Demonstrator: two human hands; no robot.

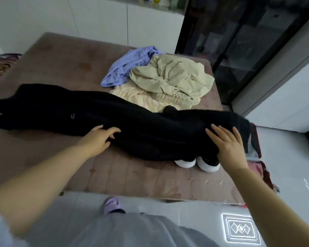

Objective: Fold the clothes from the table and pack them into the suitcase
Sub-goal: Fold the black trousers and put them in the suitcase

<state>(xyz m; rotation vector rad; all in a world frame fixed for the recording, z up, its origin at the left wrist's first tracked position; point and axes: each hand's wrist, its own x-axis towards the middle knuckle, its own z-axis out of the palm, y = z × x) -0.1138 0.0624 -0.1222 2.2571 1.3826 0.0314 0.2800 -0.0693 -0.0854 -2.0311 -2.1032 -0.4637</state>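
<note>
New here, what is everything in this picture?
black trousers: one, black, stretched across the table
lilac garment: one, lilac, crumpled at the table's far side
pale green garment: one, pale green, crumpled beside the lilac one
cream garment: one, cream, under the green one's near edge
shoes: two, white soles, near edge, partly under the trousers
table: one, brown quilted cover, centre
suitcase: one, red-edged, partly seen at the table's right
slipper: one, lilac, floor below
left hand: one, grips the trousers' near edge
right hand: one, flat on the trousers
</note>
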